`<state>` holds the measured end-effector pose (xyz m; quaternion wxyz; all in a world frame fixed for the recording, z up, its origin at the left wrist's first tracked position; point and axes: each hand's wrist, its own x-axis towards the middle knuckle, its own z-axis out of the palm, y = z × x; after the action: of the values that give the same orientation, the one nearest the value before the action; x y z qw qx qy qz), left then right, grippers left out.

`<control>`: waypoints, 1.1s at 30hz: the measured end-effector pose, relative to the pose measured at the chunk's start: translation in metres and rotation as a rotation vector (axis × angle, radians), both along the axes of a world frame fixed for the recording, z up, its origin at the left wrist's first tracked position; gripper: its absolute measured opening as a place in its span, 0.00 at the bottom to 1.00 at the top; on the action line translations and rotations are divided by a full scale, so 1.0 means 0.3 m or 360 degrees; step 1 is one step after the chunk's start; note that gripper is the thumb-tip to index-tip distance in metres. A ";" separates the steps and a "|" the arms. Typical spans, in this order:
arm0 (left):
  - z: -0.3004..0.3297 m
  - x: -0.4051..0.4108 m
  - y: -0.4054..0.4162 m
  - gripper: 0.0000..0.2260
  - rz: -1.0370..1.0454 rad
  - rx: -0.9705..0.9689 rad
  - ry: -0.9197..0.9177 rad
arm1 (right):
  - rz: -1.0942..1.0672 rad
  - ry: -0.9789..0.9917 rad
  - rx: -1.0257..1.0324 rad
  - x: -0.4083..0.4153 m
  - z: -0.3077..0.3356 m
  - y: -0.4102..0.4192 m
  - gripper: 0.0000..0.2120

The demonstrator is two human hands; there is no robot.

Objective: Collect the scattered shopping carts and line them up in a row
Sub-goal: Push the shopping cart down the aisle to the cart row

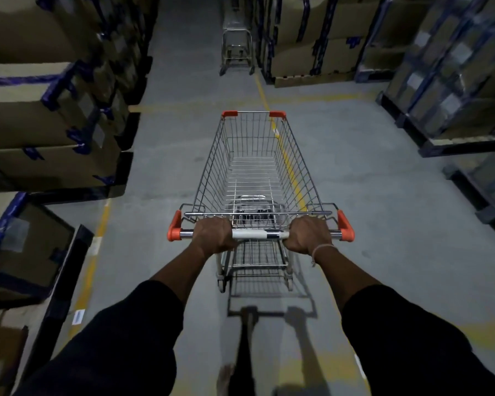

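A: Where is the cart (pixel 255 167) now?

B: It stands in the aisle on the concrete floor (pixel 369 195), basket empty, nose toward a second cart (pixel 237 52) parked far ahead beside the boxes (pixel 306 38). The two are well apart.

A: And the person's hold?

B: The left hand (pixel 213 234) and the right hand (pixel 309 234) both sit on the handle (pixel 259 234), fingers curled over the bar and gripping it, one to each side of the white middle sleeve and inside the orange end caps. The fingertips themselves are hidden under the bar.

A: How would the thing handle?

B: It is stiff wire and steel tube, so it will not flex. Empty, it is likely light enough to roll with an easy push, though the castors may pull it off line. The bar is smooth metal and may be slippery, so a full wrap is wise.

A: Is that the best place to hold?

B: Probably. Hands spread on the bar give steering. The main risk is clipping the pallets (pixel 406 121) on either side, or hitting the far cart hard when nesting.
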<state>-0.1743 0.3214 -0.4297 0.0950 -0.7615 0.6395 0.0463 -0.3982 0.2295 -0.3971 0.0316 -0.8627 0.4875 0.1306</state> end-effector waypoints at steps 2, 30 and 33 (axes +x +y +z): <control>-0.004 0.071 -0.117 0.17 -0.0022 0.0006 -0.0040 | 0.0008 -0.0001 0.0004 0.070 0.000 -0.115 0.18; -0.111 0.843 -1.741 0.13 0.0166 -0.0211 -0.0137 | 0.0270 0.0000 0.0005 0.858 -0.023 -1.870 0.15; -0.105 0.931 -1.899 0.14 0.0191 -0.0193 -0.0160 | 0.0309 0.0008 -0.0001 0.962 -0.032 -2.045 0.15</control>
<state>0.1050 -0.2484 -0.4611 0.0776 -0.8041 0.5888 -0.0252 -0.1095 -0.3840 -0.4068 0.0172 -0.9057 0.4016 0.1349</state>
